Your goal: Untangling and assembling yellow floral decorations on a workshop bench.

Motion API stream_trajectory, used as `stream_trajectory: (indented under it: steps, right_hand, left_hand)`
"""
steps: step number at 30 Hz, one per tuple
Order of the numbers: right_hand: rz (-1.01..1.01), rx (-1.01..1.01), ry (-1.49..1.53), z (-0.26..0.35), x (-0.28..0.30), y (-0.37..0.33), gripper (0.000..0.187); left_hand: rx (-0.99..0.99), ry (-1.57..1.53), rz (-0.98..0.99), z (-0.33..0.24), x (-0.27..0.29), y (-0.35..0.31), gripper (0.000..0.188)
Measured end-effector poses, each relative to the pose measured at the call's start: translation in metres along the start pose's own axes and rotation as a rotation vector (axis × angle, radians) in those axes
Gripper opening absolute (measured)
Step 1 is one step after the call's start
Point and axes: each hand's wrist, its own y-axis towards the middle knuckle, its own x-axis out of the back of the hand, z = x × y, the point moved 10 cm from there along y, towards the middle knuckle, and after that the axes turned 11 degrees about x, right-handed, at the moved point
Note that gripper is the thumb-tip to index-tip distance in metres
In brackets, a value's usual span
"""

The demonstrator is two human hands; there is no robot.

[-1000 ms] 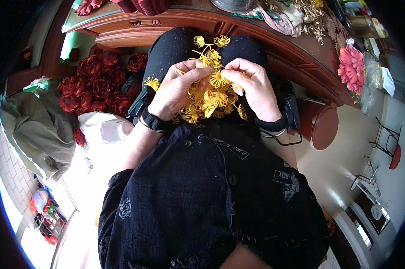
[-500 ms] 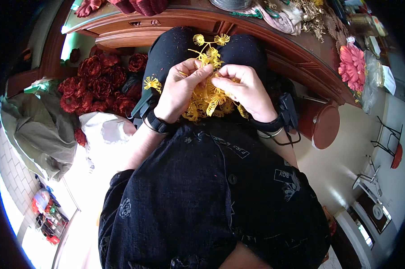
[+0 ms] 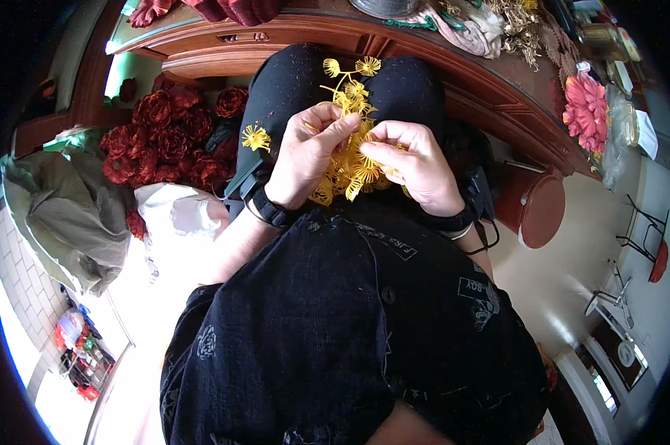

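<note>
A heap of yellow fringed artificial flower pieces (image 3: 365,169) lies in my lap between my thighs. My left hand (image 3: 305,152) is over its left side, thumb and forefinger pinched on a thin yellow piece at the heap's upper part. Close by on the right, my right hand (image 3: 420,165) has its thumb and forefinger together at the yellow pieces, with bits of yellow showing under its fingers. A branched yellow stem (image 3: 342,80) with fringed heads reaches up beyond my fingertips. One separate yellow fringed flower (image 3: 255,139) rests on my left thigh.
A carved wooden table (image 3: 290,35) stands just beyond my knees. Dark red artificial flowers (image 3: 168,137) are piled at the left, beside a grey-green cloth (image 3: 68,215). To the right are a reddish-brown round stool (image 3: 543,211) and a pink flower (image 3: 586,111) at the table's edge.
My right hand has moved a little to the right and toward me, widening the gap between my hands. The left hand stays nearly in place, still pinching.
</note>
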Motion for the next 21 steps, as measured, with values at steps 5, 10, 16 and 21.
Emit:
stream_trajectory:
  steps: [5,10,16,21]
  right_hand:
    - [-0.016,-0.016,0.007,-0.003,0.002,-0.007,0.011]
    - [-0.025,0.013,-0.07,-0.004,0.005,-0.014,0.011]
    - [0.075,-0.014,-0.244,0.007,0.001,-0.032,0.014]
    - [-0.192,0.051,-0.037,0.017,0.051,-0.048,0.009]
  left_hand:
    - [-0.009,0.063,-0.009,0.0,-0.003,-0.004,0.016]
    - [-0.047,0.125,-0.03,0.002,-0.004,-0.007,0.016]
    - [-0.123,0.205,-0.235,-0.013,0.032,-0.005,0.017]
    - [-0.084,0.242,-0.213,-0.009,0.024,-0.018,0.019]
